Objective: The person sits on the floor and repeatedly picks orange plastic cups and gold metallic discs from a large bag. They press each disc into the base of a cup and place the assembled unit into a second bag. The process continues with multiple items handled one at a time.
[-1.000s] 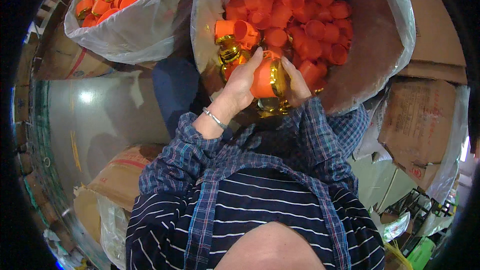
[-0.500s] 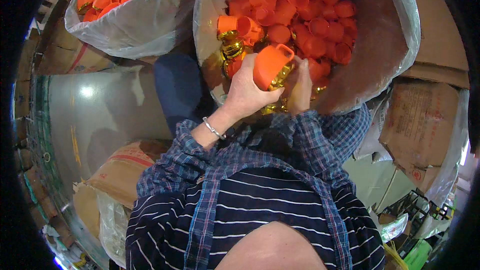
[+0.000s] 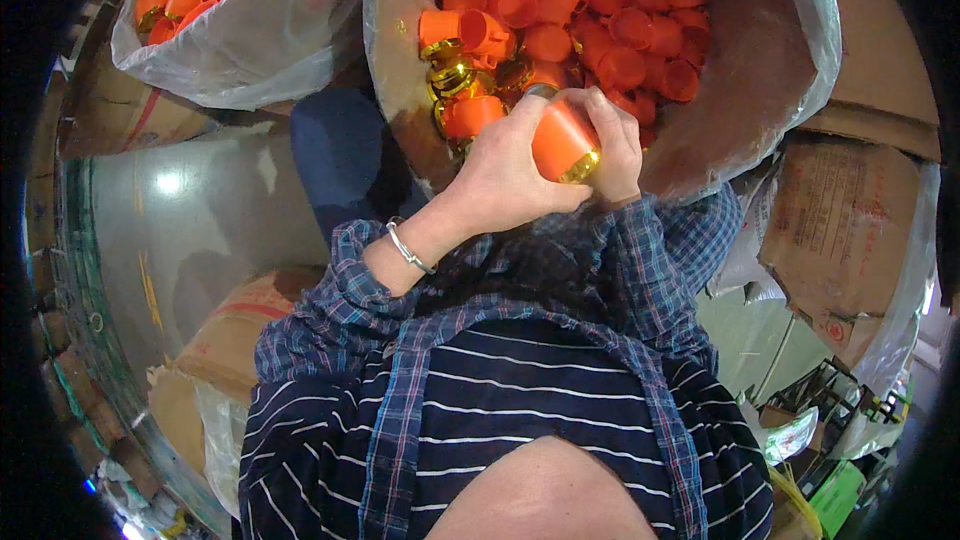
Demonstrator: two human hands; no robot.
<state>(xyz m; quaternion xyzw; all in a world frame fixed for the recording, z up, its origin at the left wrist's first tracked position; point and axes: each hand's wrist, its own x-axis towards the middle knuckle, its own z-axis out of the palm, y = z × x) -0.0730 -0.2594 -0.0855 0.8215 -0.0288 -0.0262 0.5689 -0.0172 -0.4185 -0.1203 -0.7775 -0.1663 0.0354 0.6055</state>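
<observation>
An orange plastic cup (image 3: 562,140) with a shiny gold end is held between both hands over the near edge of a large plastic-lined container. My left hand (image 3: 500,172) is closed round its left side, the thumb near the gold end. On the right side my right hand (image 3: 616,145) grips it with bent fingers; its fingertips are partly hidden. No handle of this cup can be seen. Just past my left hand lie an orange cup (image 3: 472,117) and several gold pieces (image 3: 455,78). Many orange cups (image 3: 610,30) fill the container beyond.
The clear liner (image 3: 815,50) of the container rises on the right. A second lined container (image 3: 240,55) with orange cups stands at far left. Cardboard boxes (image 3: 835,230) are at the right, and another carton (image 3: 240,325) is at lower left on the grey floor (image 3: 200,215).
My right hand has moved in from beside the cup to grip it. The cup has turned, so its handle no longer shows and its gold end points nearer me.
</observation>
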